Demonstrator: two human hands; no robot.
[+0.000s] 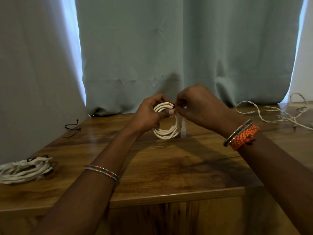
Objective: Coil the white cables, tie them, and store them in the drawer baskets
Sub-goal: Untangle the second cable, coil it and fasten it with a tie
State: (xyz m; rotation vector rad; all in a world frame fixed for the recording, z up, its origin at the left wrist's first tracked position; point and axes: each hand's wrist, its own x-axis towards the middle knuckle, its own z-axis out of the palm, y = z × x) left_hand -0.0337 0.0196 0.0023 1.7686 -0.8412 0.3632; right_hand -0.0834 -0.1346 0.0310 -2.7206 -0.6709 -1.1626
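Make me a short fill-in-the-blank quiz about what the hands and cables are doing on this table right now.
1. The left hand grips the coiled white cable while the right hand pinches a dark ____ at its top.
2. The cable bundle lies at the table's ____ edge.
3. The loose uncoiled cables lie on the ____ side.
4. A spare dark tie lies on the wooden ____.

Missing words: tie; left; right; table

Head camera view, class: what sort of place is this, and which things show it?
Probably a room in a home: a polished wooden table stands against long pale curtains with daylight at their edges, and loose white cables lie on it.
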